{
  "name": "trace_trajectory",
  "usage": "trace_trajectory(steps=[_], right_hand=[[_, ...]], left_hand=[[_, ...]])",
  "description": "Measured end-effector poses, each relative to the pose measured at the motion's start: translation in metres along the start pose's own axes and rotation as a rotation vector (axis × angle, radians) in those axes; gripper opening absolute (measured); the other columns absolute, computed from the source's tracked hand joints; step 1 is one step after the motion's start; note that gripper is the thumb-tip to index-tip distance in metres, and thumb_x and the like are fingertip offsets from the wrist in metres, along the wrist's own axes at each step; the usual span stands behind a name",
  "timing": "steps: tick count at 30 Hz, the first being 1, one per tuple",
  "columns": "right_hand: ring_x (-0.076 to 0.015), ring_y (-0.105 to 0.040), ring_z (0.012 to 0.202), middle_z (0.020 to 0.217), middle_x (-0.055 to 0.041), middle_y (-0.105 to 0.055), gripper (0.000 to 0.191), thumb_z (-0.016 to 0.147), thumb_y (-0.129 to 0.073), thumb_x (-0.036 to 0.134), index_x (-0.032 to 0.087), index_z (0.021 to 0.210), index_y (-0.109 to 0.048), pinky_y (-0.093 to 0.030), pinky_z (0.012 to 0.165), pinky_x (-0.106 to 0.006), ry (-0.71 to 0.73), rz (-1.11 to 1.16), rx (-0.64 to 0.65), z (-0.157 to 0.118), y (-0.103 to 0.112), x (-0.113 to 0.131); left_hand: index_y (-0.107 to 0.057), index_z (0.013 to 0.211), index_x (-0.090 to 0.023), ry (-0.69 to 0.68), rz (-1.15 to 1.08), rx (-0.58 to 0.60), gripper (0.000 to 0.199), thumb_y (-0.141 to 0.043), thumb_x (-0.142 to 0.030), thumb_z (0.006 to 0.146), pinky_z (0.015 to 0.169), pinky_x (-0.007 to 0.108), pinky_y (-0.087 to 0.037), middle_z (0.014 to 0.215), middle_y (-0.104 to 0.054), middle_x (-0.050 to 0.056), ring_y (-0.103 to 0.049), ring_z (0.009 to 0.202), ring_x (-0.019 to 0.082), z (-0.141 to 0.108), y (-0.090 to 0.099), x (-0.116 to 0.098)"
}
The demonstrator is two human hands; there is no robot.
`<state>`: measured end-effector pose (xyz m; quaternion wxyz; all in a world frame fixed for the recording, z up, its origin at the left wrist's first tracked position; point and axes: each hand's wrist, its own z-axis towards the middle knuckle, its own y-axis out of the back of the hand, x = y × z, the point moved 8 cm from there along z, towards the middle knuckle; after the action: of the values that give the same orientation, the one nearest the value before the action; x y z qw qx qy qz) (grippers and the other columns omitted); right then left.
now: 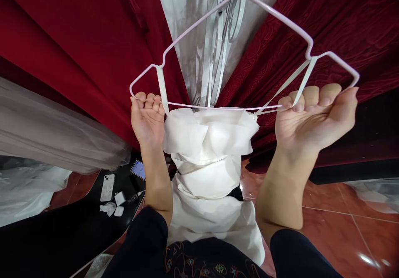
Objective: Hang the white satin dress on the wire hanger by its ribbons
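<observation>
A pale pink clothes hanger (199, 20) is held up in front of me, its hook cut off by the top of the view. My left hand (149, 118) is closed round the left end of its lower bar, palm toward me. Around the right end of the same bar, my right hand (311, 116) curls its fingers, touching a strap. A white garment (207, 178) hangs below, with a ruffled top edge. Its thin left strap (161, 84) and right strap (305, 80) loop over the hanger's notches. Lower down, the fabric falls in folds against my body.
Red curtains (93, 33) flank white sheer cloth and a white ornate metal frame (215, 53). To the left, a black table (87, 215) bears a phone (139, 169), a white patterned phone case or phone (107, 188) and a charger (119, 198). Reddish tiles (336, 215) cover the floor.
</observation>
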<state>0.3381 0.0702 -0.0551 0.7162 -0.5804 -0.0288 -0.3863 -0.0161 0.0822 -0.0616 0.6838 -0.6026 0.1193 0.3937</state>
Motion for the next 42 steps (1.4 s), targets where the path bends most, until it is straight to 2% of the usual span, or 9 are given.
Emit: trace_trajectory(steps=[4, 10, 14, 17, 23, 29, 33, 37, 42], right_hand=[[-0.0066, -0.029, 0.042, 0.05, 0.0064, -0.012, 0.049, 0.089, -0.053, 0.046, 0.02, 0.055, -0.028, -0.043, 0.047, -0.023, 0.012, -0.051, -0.006, -0.001, 0.003, -0.007], [-0.0071, -0.024, 0.04, 0.051, 0.0061, -0.01, 0.047, 0.095, -0.03, 0.045, 0.021, 0.055, -0.029, -0.039, 0.044, -0.023, 0.055, -0.062, -0.049, -0.001, 0.004, -0.008], [-0.0073, -0.023, 0.039, 0.049, 0.0059, -0.009, 0.049, 0.096, -0.022, 0.045, 0.021, 0.053, -0.028, -0.038, 0.042, -0.023, -0.007, -0.058, -0.084, 0.004, 0.007, -0.011], [-0.0075, -0.022, 0.038, 0.048, 0.0056, -0.008, 0.05, 0.096, -0.02, 0.046, 0.021, 0.053, -0.024, -0.038, 0.041, -0.023, -0.058, -0.053, -0.12, 0.008, 0.01, -0.011], [-0.0078, -0.022, 0.038, 0.049, 0.0057, -0.008, 0.048, 0.096, -0.022, 0.048, 0.021, 0.056, -0.02, -0.036, 0.04, -0.024, -0.069, -0.014, -0.168, 0.014, 0.011, -0.013], [-0.0075, -0.025, 0.04, 0.05, 0.0062, -0.01, 0.048, 0.097, -0.026, 0.048, 0.021, 0.057, -0.021, -0.037, 0.042, -0.023, -0.118, 0.052, -0.192, 0.012, 0.015, -0.026], [-0.0058, -0.039, 0.045, 0.051, 0.0054, -0.027, 0.049, 0.099, -0.03, 0.045, 0.019, 0.06, -0.043, -0.051, 0.053, -0.023, -0.139, -0.005, -0.194, 0.009, 0.018, -0.028], [-0.011, -0.067, 0.074, 0.077, -0.0048, -0.065, 0.039, 0.09, -0.047, 0.046, 0.014, 0.09, -0.068, -0.062, 0.072, -0.027, -0.196, -0.19, -0.191, 0.001, 0.023, -0.029], [-0.0111, -0.064, 0.062, 0.07, -0.0075, -0.065, 0.036, 0.075, -0.065, 0.041, 0.008, 0.087, -0.072, -0.055, 0.059, -0.021, -0.265, -0.564, -0.047, -0.016, 0.018, -0.019]], left_hand=[[-0.07, 0.11, -0.023, -0.056, 0.372, -0.004, 0.038, -0.05, -0.054, 0.103, 0.098, 0.03, -0.055, 0.108, -0.074, 0.008, -0.072, 0.108, 0.019, -0.013, 0.004, -0.005], [-0.081, 0.095, -0.02, -0.063, 0.88, 0.196, 0.026, -0.065, -0.039, 0.101, 0.087, 0.03, -0.05, 0.09, -0.075, 0.007, -0.068, 0.099, 0.022, -0.033, -0.02, -0.024], [-0.08, 0.098, -0.015, -0.081, 0.714, 0.273, 0.039, -0.061, -0.049, 0.102, 0.059, 0.028, -0.042, 0.085, -0.071, 0.01, -0.063, 0.079, 0.02, -0.018, -0.041, -0.047], [-0.075, 0.106, -0.015, -0.108, 0.523, 0.212, 0.044, -0.056, -0.054, 0.104, 0.059, 0.026, -0.044, 0.097, -0.074, 0.011, -0.068, 0.09, 0.021, 0.004, -0.041, -0.062], [-0.074, 0.119, -0.018, -0.374, 0.625, -0.135, 0.027, -0.066, -0.036, 0.1, 0.079, 0.022, -0.052, 0.126, -0.074, 0.009, -0.068, 0.118, 0.02, 0.012, 0.01, -0.069], [-0.075, 0.102, -0.018, -0.136, 0.416, -0.022, 0.039, -0.057, -0.052, 0.103, 0.067, 0.021, -0.054, 0.106, -0.078, 0.011, -0.076, 0.098, 0.019, 0.001, 0.006, -0.027], [-0.066, 0.08, -0.019, -0.184, 0.165, -0.046, 0.037, -0.057, -0.044, 0.105, 0.039, 0.015, -0.033, 0.069, -0.06, 0.001, -0.064, 0.067, 0.011, -0.008, -0.012, -0.032], [-0.058, 0.074, -0.019, -0.202, 0.219, -0.081, 0.041, -0.052, -0.041, 0.108, 0.035, 0.016, -0.024, 0.061, -0.044, -0.001, -0.055, 0.057, 0.011, -0.015, -0.019, -0.033], [-0.05, 0.069, -0.019, -0.197, 0.247, -0.101, 0.044, -0.054, -0.041, 0.107, 0.034, 0.016, -0.02, 0.059, -0.04, -0.001, -0.053, 0.055, 0.012, -0.018, -0.018, -0.031]])
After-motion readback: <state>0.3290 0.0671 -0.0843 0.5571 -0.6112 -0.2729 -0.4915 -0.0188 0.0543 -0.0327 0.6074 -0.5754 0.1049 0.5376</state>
